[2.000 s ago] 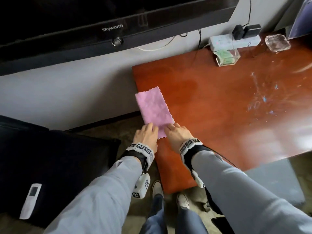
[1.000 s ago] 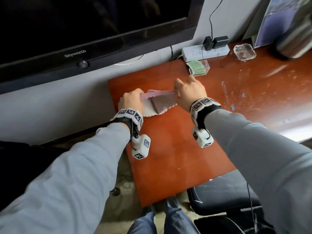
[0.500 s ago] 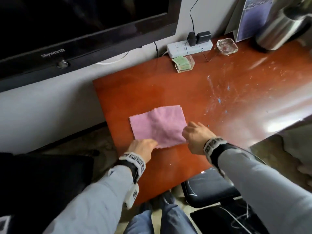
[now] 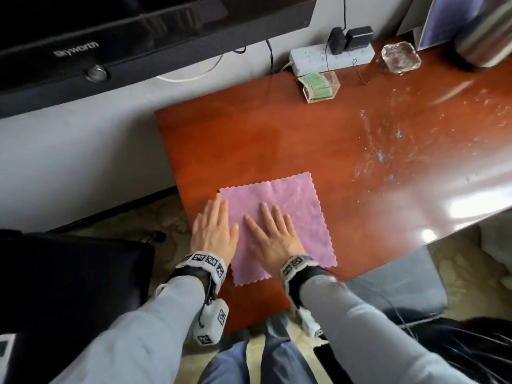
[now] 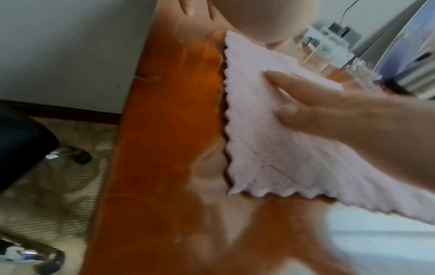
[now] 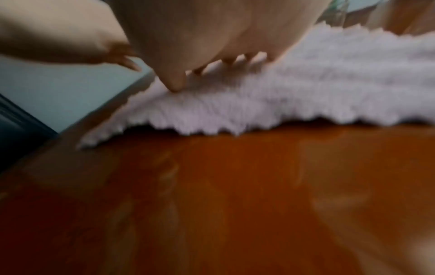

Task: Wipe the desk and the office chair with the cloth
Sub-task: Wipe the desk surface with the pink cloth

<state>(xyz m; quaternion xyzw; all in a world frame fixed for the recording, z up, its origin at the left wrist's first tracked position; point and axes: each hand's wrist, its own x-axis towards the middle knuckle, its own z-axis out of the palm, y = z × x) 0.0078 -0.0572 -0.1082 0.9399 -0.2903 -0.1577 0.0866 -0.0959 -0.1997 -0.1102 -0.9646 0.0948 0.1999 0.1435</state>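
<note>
A pink cloth (image 4: 293, 206) with a scalloped edge lies spread flat near the front left corner of the red-brown desk (image 4: 249, 139). My left hand (image 4: 214, 231) lies flat with straight fingers on the cloth's left edge, partly on bare wood. My right hand (image 4: 273, 234) presses flat on the cloth's middle, fingers spread. The left wrist view shows the cloth (image 5: 270, 148) with the right hand (image 5: 341, 115) laid on it. In the blurred right wrist view, fingers (image 6: 235, 59) rest on the cloth (image 6: 306, 89). A dark chair seat (image 4: 393, 295) shows under the desk's front edge.
At the back of the desk stand a white power strip (image 4: 329, 58) with plugs, a clear box of green cards (image 4: 318, 84), a glass ashtray (image 4: 400, 56) and a metal vessel (image 4: 484, 42). Pale smears (image 4: 382, 159) mark the desk's right part. A television (image 4: 124, 37) hangs behind; black furniture (image 4: 69, 286) stands left.
The cloth was lifted and opened out, then laid flat. Both hands have gone from pinching its near edge to lying flat on top of it.
</note>
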